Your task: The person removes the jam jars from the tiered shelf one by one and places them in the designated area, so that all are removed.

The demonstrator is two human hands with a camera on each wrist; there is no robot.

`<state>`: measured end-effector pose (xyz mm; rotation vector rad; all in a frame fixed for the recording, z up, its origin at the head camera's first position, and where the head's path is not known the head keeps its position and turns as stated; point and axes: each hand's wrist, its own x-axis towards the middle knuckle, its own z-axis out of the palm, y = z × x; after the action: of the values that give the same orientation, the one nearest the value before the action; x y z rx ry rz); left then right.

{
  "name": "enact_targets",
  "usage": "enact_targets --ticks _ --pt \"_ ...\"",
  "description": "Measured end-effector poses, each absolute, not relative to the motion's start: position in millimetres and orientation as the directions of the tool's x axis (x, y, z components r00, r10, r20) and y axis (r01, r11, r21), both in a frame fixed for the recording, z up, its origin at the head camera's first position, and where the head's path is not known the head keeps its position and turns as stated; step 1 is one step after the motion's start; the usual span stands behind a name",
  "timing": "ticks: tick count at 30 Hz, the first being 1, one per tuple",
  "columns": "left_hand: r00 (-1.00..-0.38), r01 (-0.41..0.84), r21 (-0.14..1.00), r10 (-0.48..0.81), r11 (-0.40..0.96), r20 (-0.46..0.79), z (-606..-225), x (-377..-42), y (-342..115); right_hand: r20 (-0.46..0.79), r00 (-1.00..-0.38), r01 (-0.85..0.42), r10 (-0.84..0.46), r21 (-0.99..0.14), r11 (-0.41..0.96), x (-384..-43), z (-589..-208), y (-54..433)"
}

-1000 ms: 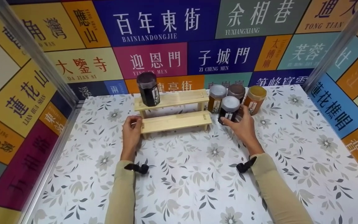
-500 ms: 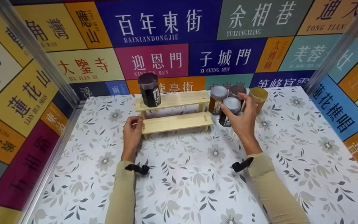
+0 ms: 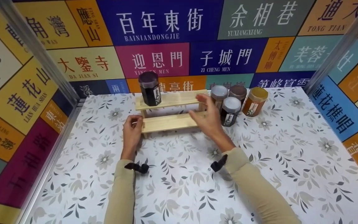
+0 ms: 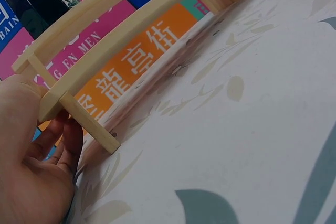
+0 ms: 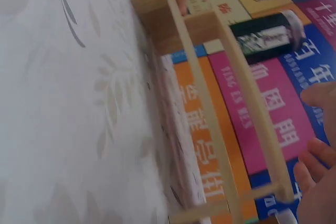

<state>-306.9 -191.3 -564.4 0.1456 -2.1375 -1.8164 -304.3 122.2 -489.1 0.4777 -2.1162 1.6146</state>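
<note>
A two-step wooden display rack (image 3: 169, 123) stands on the table, a dark jar (image 3: 149, 90) upright on the left of its upper step. My left hand (image 3: 131, 133) grips the left end of the lower step; in the left wrist view its thumb and fingers close around the wood (image 4: 79, 85). Over the rack's right end, my right hand (image 3: 209, 119) is held with fingers spread and nothing in them. Just right of it, a dark jar with a pale lid (image 3: 230, 112) stands on the table, apart from the fingers.
Behind that jar are a grey-lidded jar (image 3: 218, 92) and a brown-lidded jar (image 3: 238, 91). A yellow-lidded amber jar (image 3: 255, 102) stands to the right. A floral cloth (image 3: 179, 186) covers the table, and printed panels (image 3: 158, 59) rise behind and beside it.
My right hand has let go of the pale-lidded dark jar and moved left to the rack's right end. That jar stays beside the others. My left hand has kept its place.
</note>
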Motion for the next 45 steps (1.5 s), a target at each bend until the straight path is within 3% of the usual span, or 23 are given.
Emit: enact_targets --ticks 7,16,27,37,45 --pt "-0.935 0.131 0.976 -0.305 0.176 0.181 -566.0 -307.0 -192.7 0.518 -0.837 -0.547 -0.176 -0.804 0.235 -321.2 -479.2 72.2" --pt "-0.931 0.152 0.969 -0.301 0.193 0.206 -565.1 -309.1 -189.1 0.402 -0.892 -0.444 -0.206 -0.863 0.239 -336.3 -472.6 29.3" --pt "-0.942 0.141 0.971 -0.276 0.194 0.192 -567.4 -307.7 -189.9 0.344 -0.933 -0.358 -0.108 -0.85 0.385 -343.3 -476.4 -1.4" --pt "-0.935 0.155 0.973 -0.292 0.174 0.201 -567.4 -310.0 -192.3 0.388 -0.922 -0.322 0.017 -0.788 0.526 -344.0 -479.5 -25.2" --pt "-0.938 0.124 0.974 -0.299 0.188 0.177 -564.5 -309.4 -192.3 0.426 -0.905 -0.349 0.004 -0.746 0.567 -344.3 -482.3 -25.6"
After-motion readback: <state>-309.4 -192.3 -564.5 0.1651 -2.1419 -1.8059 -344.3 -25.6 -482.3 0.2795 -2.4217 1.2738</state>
